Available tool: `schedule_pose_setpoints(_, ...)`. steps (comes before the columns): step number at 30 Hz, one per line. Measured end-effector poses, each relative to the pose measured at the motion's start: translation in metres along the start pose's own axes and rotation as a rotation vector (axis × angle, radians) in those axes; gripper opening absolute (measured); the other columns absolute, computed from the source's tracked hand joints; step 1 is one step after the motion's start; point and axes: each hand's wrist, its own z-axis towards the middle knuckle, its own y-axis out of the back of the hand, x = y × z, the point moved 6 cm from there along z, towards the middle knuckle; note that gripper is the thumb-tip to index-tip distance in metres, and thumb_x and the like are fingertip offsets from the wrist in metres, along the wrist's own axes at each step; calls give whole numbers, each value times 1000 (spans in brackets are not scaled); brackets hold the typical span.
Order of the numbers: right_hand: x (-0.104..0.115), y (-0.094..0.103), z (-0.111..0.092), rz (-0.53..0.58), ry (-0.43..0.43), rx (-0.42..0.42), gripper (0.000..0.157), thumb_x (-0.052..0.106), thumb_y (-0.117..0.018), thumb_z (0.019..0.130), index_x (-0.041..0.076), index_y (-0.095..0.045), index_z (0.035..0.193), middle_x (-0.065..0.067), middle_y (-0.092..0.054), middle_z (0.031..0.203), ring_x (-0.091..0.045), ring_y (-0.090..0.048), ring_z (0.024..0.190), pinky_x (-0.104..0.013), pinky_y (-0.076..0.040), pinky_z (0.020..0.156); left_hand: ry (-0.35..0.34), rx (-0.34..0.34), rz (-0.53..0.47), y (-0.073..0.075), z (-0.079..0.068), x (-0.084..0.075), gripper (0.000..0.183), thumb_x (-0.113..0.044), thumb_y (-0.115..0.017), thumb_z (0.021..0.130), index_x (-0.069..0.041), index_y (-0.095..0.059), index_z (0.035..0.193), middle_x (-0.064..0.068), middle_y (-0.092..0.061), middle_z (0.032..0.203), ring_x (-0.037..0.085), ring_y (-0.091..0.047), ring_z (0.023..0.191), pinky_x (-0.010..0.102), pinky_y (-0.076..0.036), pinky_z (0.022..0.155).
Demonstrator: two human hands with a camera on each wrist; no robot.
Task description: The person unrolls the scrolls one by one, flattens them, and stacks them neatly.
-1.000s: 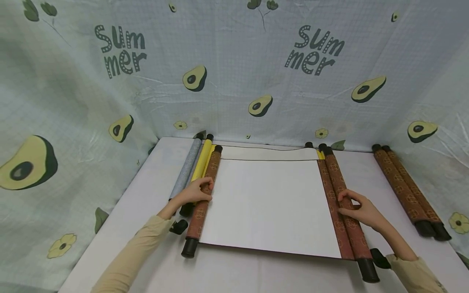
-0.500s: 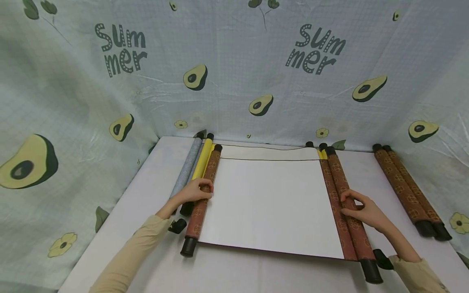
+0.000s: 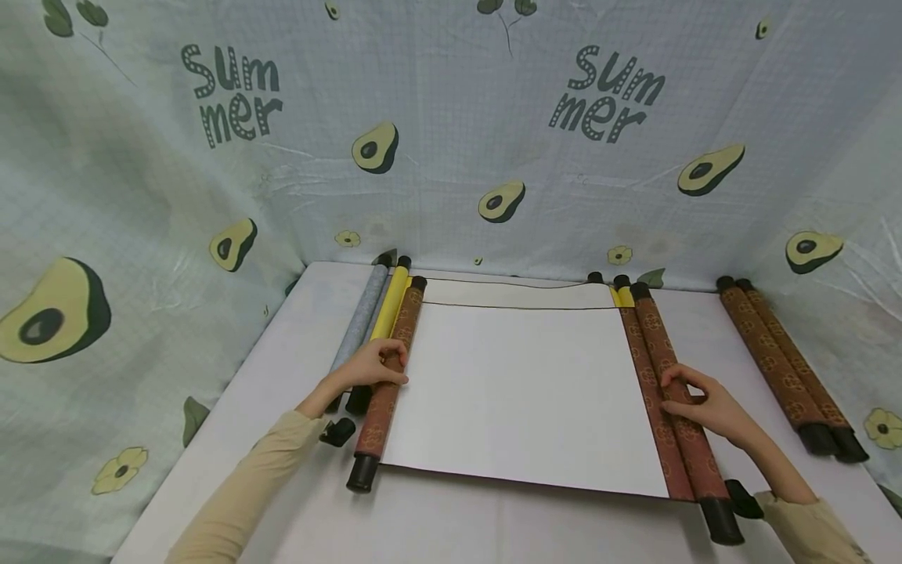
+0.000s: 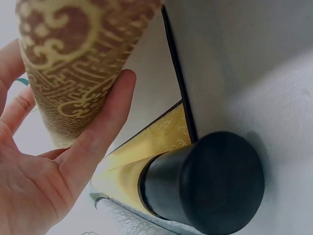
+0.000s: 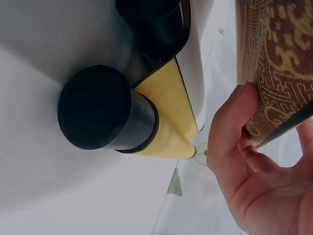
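A brown patterned scroll lies partly unrolled, with a white sheet spread between its two ends. My left hand grips the left roll, thumb on the near side as the left wrist view shows. Around the right roll, my right hand curls its fingers and thumb. A brown border strip runs beside that roll. Both black knobs stick out at the front. In the wrist views the brown roll is raised above a yellow scroll's black knob.
Behind and partly beneath the brown scroll are a yellow scroll and a grey scroll. Two rolled brown scrolls lie at the right of the white table. An avocado-printed curtain hangs at the back and sides.
My right hand and the right roll have moved slightly to the right, and the spread sheet is a little wider. The left hand and roll have shifted slightly left.
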Motion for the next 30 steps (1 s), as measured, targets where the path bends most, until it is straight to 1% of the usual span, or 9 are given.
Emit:
schedule_pose_setpoints(5, -2, 0, 0, 0, -13, 6, 26, 11, -67, 78, 5, -52, 99, 4, -50, 94, 13, -38, 91, -45, -44, 67, -19, -13, 5, 3, 0, -1, 23, -3, -71, 70, 2, -56, 86, 13, -54, 80, 14, -37, 62, 26, -34, 57)
schedule_pose_setpoints(10, -3, 1, -1, -2, -27, 0, 27, 11, -67, 78, 5, -52, 99, 5, -50, 96, 16, -36, 93, -46, -44, 68, 6, -20, 19, 5, 1, -2, 26, -4, -71, 70, 1, -58, 93, 14, -57, 91, 16, -37, 65, 28, -35, 60)
schedule_pose_setpoints(11, -3, 2, -2, -3, -31, -4, 27, 11, -67, 78, 5, -52, 99, 5, -51, 96, 17, -35, 94, -47, -45, 68, 18, -23, 14, 5, 1, -2, 26, -4, -71, 70, 0, -58, 93, 14, -57, 92, 16, -37, 65, 28, -35, 60)
schedule_pose_setpoints(16, -4, 6, -3, -12, -49, -26, 28, 13, -68, 77, 4, -53, 99, 10, -51, 98, 20, -33, 95, -54, -44, 69, 35, -40, -21, 8, 1, 0, 26, -4, -70, 72, 1, -60, 96, 17, -58, 97, 16, -42, 68, 28, -37, 62)
schedule_pose_setpoints(19, -6, 8, -3, -14, -62, -30, 29, 15, -68, 78, 5, -54, 100, 13, -50, 99, 20, -33, 95, -56, -43, 70, 27, -50, -33, 11, 1, -1, 25, -3, -68, 73, 3, -60, 97, 19, -59, 98, 17, -45, 72, 29, -39, 65)
schedule_pose_setpoints(23, -9, 8, -5, -10, -76, -26, 27, 18, -68, 78, 9, -54, 100, 7, -52, 101, 20, -33, 95, -55, -43, 72, 24, -42, -29, 12, 2, -1, 23, -2, -65, 76, 3, -60, 97, 19, -60, 97, 17, -47, 75, 29, -40, 68)
schedule_pose_setpoints(24, -10, 8, -5, -10, -80, -25, 27, 18, -68, 78, 9, -55, 100, 8, -52, 101, 19, -33, 95, -55, -43, 72, 27, -42, -31, 13, 2, 0, 22, -2, -64, 76, 3, -61, 97, 20, -60, 96, 17, -47, 75, 29, -40, 67)
schedule_pose_setpoints(28, -11, 9, -5, -22, -90, -19, 29, 19, -68, 78, 8, -55, 101, 16, -51, 98, 19, -33, 94, -55, -42, 71, 27, -42, -21, 13, 3, 0, 19, -2, -63, 76, 3, -61, 94, 18, -60, 93, 17, -45, 73, 29, -39, 65)
schedule_pose_setpoints(30, -11, 10, -4, -25, -94, -15, 31, 20, -68, 78, 5, -54, 102, 21, -48, 98, 19, -32, 94, -56, -41, 71, 26, -47, -14, 14, 3, 0, 18, -2, -64, 75, 2, -61, 93, 17, -60, 91, 17, -43, 71, 29, -39, 64)
